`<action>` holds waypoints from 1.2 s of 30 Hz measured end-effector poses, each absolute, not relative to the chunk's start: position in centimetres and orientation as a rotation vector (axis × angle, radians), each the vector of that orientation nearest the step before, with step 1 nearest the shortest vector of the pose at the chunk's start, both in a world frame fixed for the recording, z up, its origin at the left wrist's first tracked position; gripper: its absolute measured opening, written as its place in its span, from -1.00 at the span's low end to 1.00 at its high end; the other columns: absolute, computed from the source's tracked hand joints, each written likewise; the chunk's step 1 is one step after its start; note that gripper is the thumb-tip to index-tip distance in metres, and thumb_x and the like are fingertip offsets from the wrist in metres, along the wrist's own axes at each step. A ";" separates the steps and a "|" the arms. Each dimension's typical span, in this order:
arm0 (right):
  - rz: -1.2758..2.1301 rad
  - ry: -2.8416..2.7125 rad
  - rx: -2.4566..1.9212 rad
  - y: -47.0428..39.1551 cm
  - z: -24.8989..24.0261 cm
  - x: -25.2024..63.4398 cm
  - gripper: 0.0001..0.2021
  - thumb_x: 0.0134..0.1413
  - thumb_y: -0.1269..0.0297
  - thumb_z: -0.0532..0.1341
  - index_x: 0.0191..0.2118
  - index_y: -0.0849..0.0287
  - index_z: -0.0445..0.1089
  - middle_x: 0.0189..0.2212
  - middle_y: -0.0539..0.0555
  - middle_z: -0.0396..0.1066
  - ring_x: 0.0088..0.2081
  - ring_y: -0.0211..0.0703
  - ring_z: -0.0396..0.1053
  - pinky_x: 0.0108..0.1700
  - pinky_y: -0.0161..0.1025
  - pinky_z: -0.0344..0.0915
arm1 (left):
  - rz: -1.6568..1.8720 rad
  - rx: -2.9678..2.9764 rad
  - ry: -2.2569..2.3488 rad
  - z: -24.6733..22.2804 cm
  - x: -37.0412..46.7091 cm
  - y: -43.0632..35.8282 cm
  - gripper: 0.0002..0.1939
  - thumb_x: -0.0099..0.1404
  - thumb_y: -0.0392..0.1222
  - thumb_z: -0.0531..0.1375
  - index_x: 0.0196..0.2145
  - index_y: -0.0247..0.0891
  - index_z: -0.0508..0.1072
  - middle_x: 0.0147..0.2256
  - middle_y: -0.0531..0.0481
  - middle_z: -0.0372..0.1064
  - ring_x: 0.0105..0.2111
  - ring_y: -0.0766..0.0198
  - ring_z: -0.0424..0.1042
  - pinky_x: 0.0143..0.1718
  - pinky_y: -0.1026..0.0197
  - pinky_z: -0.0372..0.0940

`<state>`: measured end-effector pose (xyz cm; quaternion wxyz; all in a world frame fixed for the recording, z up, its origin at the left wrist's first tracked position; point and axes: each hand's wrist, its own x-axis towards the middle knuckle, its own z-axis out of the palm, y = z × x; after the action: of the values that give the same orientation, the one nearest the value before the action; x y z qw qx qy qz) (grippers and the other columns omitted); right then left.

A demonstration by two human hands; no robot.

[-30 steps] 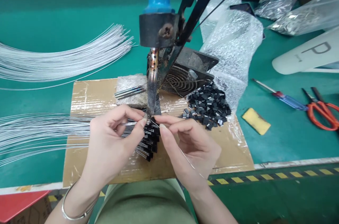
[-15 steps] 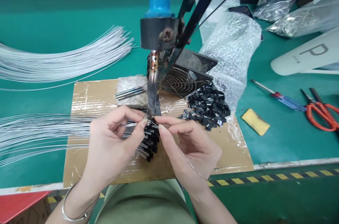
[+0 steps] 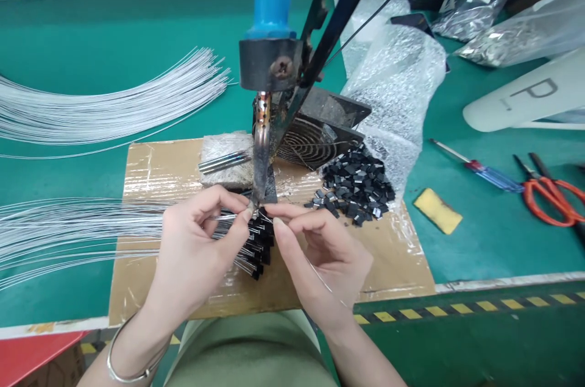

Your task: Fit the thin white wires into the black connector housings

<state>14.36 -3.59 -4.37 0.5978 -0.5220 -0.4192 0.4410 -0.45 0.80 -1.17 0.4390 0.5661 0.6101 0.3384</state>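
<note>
My left hand (image 3: 201,247) is closed in a pinch at the soldering iron's tip, on what looks like a thin white wire; the very end is hidden by the fingertips. My right hand (image 3: 326,259) pinches a strand of solder wire (image 3: 323,280), which runs back across the palm, its front end close to the tip. Pointing down between both hands is the soldering iron (image 3: 261,161), with a blue handle, held in a black bracket (image 3: 315,39). Under the hands lie wires with small black pieces (image 3: 260,253) on their ends.
Loose black pieces (image 3: 361,183) are heaped on the cardboard (image 3: 384,265), beside a dusty fan (image 3: 311,140). A white wire bundle (image 3: 114,113) lies at the left. Rightward are a yellow sponge (image 3: 437,211), a screwdriver (image 3: 489,173), orange-handled scissors (image 3: 553,198) and a white cup (image 3: 525,94).
The view has shifted slightly, so the iron appears a little lower and further left. Both hands keep their pinches at the tip, with hardly any movement.
</note>
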 end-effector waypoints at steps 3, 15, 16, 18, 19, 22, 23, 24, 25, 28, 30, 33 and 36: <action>1.006 -1.008 -1.244 -3.6 -4.5 15.2 -0.85 0.26 0.51 0.33 -0.30 0.11 0.48 -0.14 0.05 0.67 -0.10 -0.17 0.64 0.00 -0.24 0.52 | 0.769 1.503 1.577 -1.5 -0.8 0.6 -0.89 0.30 -0.23 0.32 -0.41 -0.17 0.55 -0.37 0.08 0.59 -0.63 0.40 0.09 -0.61 0.22 -0.01; 0.698 -0.731 -1.629 -3.2 -7.6 23.6 -0.73 0.04 0.14 0.51 -0.45 0.17 0.50 -0.43 0.05 0.63 -0.46 -0.21 0.55 -0.31 -0.28 0.50 | 0.843 1.760 1.563 -2.1 -4.0 -0.6 -0.91 0.37 -0.21 0.33 -0.18 -0.16 0.65 -0.15 -0.06 0.64 -0.08 0.12 0.57 0.04 0.08 0.40; 0.680 -0.723 -1.601 -3.2 -7.7 23.5 -0.73 0.04 0.13 0.51 -0.44 0.17 0.49 -0.43 0.05 0.63 -0.47 -0.21 0.55 -0.31 -0.27 0.50 | 0.876 1.777 1.606 -1.8 -4.9 0.0 -0.93 0.36 -0.20 0.34 -0.21 -0.16 0.64 -0.18 -0.05 0.64 -0.11 0.13 0.58 0.03 0.09 0.40; 0.641 -0.711 -1.551 -3.3 -7.8 23.3 -0.72 0.04 0.13 0.51 -0.44 0.17 0.49 -0.44 0.04 0.62 -0.49 -0.24 0.52 -0.33 -0.29 0.48 | 0.882 1.857 1.757 -1.4 -6.7 1.9 -0.93 0.36 -0.17 0.33 -0.24 -0.17 0.63 -0.18 -0.05 0.64 -0.12 0.11 0.58 0.06 0.08 0.38; 0.636 -0.706 -1.530 -3.3 -7.7 23.3 -0.72 0.03 0.13 0.52 -0.45 0.17 0.49 -0.45 0.03 0.61 -0.50 -0.25 0.51 -0.34 -0.31 0.46 | 0.869 1.914 1.829 -1.2 -7.7 3.2 -0.90 0.35 -0.14 0.33 -0.24 -0.19 0.62 -0.16 -0.07 0.64 -0.08 0.08 0.57 0.10 0.06 0.35; 0.671 -0.692 -1.502 -3.5 -7.8 23.5 -0.71 0.00 0.12 0.54 -0.45 0.17 0.50 -0.48 0.02 0.60 -0.52 -0.27 0.48 -0.37 -0.33 0.44 | 0.709 1.912 1.874 -0.9 -10.0 7.4 -0.82 0.35 -0.07 0.30 -0.26 -0.22 0.61 -0.25 -0.08 0.66 -0.21 0.07 0.60 -0.10 0.10 0.39; 0.678 -0.685 -1.500 -3.5 -7.8 23.5 -0.70 -0.02 0.12 0.55 -0.45 0.17 0.50 -0.48 0.02 0.60 -0.52 -0.26 0.48 -0.37 -0.32 0.44 | 0.655 1.923 1.856 -0.7 -10.5 8.5 -0.81 0.33 -0.05 0.31 -0.26 -0.22 0.61 -0.27 -0.07 0.66 -0.27 0.09 0.60 -0.17 0.12 0.39; 0.680 -0.674 -1.500 -3.6 -7.9 23.6 -0.70 -0.04 0.12 0.55 -0.45 0.17 0.50 -0.49 0.03 0.60 -0.52 -0.24 0.48 -0.37 -0.30 0.44 | 0.606 1.943 1.843 -0.6 -10.9 9.2 -0.81 0.32 -0.04 0.33 -0.28 -0.22 0.61 -0.30 -0.06 0.65 -0.31 0.11 0.58 -0.22 0.13 0.36; 0.681 -0.662 -1.499 -3.6 -8.0 23.7 -0.69 -0.06 0.12 0.56 -0.45 0.17 0.50 -0.49 0.03 0.60 -0.51 -0.23 0.49 -0.36 -0.28 0.45 | 0.558 1.973 1.835 -0.4 -11.3 9.7 -0.81 0.30 -0.03 0.34 -0.29 -0.21 0.62 -0.34 -0.04 0.62 -0.35 0.12 0.54 -0.26 0.13 0.32; 0.685 -0.639 -1.490 -3.8 -8.1 23.7 -0.70 -0.06 0.13 0.56 -0.45 0.17 0.50 -0.48 0.04 0.60 -0.51 -0.20 0.49 -0.36 -0.25 0.46 | 0.495 2.079 1.887 0.0 -13.0 9.6 -0.79 0.26 -0.02 0.37 -0.27 -0.20 0.59 -0.37 -0.03 0.49 -0.38 0.14 0.37 -0.27 0.11 0.20; 0.687 -0.653 -1.486 -3.9 -8.1 23.7 -0.70 -0.04 0.13 0.55 -0.44 0.17 0.50 -0.48 0.04 0.60 -0.51 -0.20 0.49 -0.37 -0.24 0.46 | 0.491 2.130 1.923 -0.3 -14.8 9.1 -0.72 0.19 -0.03 0.41 -0.20 -0.22 0.58 -0.31 -0.05 0.42 -0.35 0.14 0.31 -0.23 0.10 0.18; 0.689 -0.698 -1.487 -3.9 -8.0 23.6 -0.71 0.01 0.11 0.53 -0.44 0.17 0.50 -0.48 0.04 0.59 -0.51 -0.19 0.49 -0.37 -0.23 0.47 | 0.468 2.146 1.928 -1.5 -17.7 9.0 -0.72 0.16 -0.04 0.41 -0.23 -0.25 0.59 -0.38 0.00 0.32 -0.31 0.14 0.30 -0.23 0.15 0.19; 0.683 -0.723 -1.463 -3.8 -7.9 23.5 -0.72 0.01 0.12 0.52 -0.45 0.17 0.50 -0.49 0.04 0.59 -0.51 -0.19 0.49 -0.37 -0.23 0.48 | 0.445 2.156 1.899 -2.5 -19.3 9.3 -0.82 0.24 -0.08 0.35 -0.38 -0.25 0.57 -0.48 0.06 0.21 -0.41 0.22 0.24 -0.33 0.18 0.15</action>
<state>23.46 -3.76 -7.90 0.6336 -0.6398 -0.3161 0.2988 -19.27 9.32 -2.45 0.1168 0.7365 0.6487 0.1520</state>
